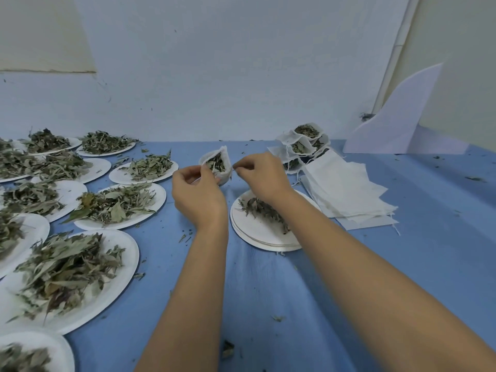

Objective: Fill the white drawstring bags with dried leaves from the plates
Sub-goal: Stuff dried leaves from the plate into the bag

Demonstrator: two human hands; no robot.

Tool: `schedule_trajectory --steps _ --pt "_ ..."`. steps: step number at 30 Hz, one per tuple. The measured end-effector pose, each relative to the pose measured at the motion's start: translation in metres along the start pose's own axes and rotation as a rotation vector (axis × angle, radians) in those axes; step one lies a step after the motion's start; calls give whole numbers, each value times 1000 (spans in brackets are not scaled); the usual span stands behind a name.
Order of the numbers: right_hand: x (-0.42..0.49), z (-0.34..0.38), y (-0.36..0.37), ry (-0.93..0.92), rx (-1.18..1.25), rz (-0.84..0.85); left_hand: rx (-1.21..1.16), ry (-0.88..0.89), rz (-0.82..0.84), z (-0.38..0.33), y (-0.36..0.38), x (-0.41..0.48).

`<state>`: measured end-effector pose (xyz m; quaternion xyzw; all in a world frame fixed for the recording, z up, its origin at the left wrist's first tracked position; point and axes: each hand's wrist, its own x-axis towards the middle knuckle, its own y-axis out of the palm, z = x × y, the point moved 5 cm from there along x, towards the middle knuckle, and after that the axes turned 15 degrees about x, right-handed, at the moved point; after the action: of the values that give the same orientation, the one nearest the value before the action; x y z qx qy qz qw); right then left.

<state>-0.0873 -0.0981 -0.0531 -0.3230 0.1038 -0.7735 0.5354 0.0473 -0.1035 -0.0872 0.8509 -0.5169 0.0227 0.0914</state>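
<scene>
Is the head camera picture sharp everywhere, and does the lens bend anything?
Head view: soft, even light, faint shadows, no glare; the white cloth drawstring bag is fairly sharp; the white paper plate of dried leaves in the bottom-left corner is blurred; the wide lens stretches the forearms.

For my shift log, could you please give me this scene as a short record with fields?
held bag: mouth open, leaves inside
left hand: grips the bag's left side
right hand: fingers pinch that bag's right edge
stacked plates: under the right arm, few leaves left
filled bags: piled at back right
empty bags: flat stack at right
leaf plates: many, on the left
</scene>
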Motion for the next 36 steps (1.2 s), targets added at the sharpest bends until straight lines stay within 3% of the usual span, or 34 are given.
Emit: schedule_trajectory --steps 5,9,14,17,21,25,27,30,36 --pt "-28 -13 -36 17 32 -60 9 -8 9 1 0 0" --pt "-46 -30 -44 45 -74 -19 3 -12 18 1 2 -2" --pt "-44 -26 -36 -3 7 24 17 -5 25 2 2 -3" --pt "-27 -12 -20 -63 -210 58 23 -1 22 2 2 -3" --pt "1 -6 8 47 -520 83 16 -4 23 1 1 -4" --pt "14 -15 34 189 -598 164 25 2 25 -1 3 -6" --pt "16 -17 39 175 -627 150 34 7 26 -2 3 -6" --pt "16 -15 39 162 -603 121 48 19 7 -3 1 -5" --pt "18 -14 7 206 -189 -86 6 -15 11 -1 2 -4"
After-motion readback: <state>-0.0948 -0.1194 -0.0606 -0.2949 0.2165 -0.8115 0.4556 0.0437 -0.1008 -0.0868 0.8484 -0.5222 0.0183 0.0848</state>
